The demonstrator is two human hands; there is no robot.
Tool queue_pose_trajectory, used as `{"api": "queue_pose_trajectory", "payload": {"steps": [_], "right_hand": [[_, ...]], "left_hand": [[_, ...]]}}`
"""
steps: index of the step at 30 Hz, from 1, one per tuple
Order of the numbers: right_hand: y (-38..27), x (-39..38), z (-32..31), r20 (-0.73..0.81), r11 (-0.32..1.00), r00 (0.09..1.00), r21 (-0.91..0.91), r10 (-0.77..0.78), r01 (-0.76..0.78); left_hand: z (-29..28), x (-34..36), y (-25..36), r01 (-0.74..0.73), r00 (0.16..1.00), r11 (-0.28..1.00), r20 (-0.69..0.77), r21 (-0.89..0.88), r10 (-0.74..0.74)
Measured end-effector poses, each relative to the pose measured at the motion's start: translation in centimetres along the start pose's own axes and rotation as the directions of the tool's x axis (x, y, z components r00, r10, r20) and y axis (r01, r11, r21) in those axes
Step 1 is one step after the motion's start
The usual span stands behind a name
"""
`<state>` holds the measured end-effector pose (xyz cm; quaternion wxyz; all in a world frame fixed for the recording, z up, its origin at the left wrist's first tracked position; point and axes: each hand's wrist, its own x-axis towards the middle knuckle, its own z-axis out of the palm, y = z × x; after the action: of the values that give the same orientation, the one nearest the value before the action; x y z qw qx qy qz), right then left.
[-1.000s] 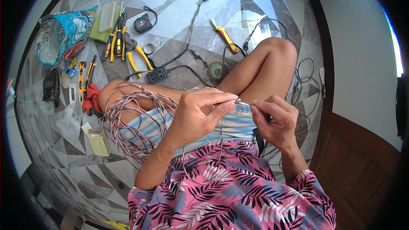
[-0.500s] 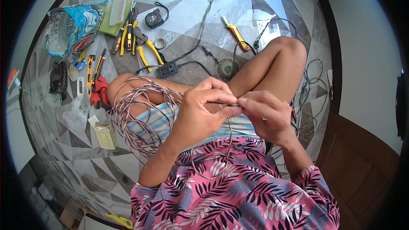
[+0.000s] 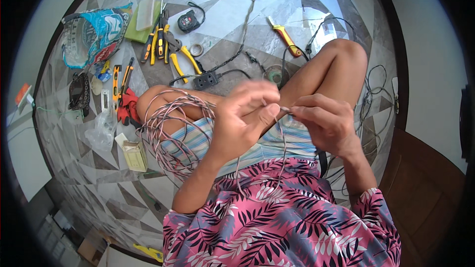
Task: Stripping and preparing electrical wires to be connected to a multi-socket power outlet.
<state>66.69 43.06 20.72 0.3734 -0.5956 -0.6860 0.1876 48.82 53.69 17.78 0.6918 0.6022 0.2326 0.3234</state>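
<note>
One letter-printed blue bag (image 3: 101, 32), well apart from the wire coil (image 3: 161, 120)

Glossy, smooth floor (image 3: 217, 0); plastic-coated wire coil (image 3: 159, 127); matt cloth shirt (image 3: 282, 217); wooden panel (image 3: 420, 202).

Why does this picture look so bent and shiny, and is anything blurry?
Head view: the fisheye lens bows the dark baseboard and leaves black corners; head view: glare whitens the floor right of the red and yellow knife; head view: the left hand looks blurrier than the right hand, whose cable tip is too small to make out.
</note>
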Motion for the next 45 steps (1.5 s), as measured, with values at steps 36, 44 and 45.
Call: {"api": "queue_pose_trajectory", "payload": {"steps": [36,44,45], "right_hand": [[0.1,1.3,0.7,-0.001,0.996,0.998,-0.069,-0.056,0.055],[-0.5,1.3,-0.4,0.044,0.996,0.998,-0.079,-0.044,0.047],[-0.5,1.2,-0.4,0.062,0.996,0.997,-0.077,-0.044,0.049]], "left_hand": [[2.7,-0.2,11.5,-0.598,0.740,0.772,0.222,-0.214,0.635],[-0.2,1.4,3.6,-0.318,0.946,0.706,0.257,0.633,0.196],[-0.4,0.9,2.7,-0.326,0.945,0.702,0.231,0.633,0.231]]}}
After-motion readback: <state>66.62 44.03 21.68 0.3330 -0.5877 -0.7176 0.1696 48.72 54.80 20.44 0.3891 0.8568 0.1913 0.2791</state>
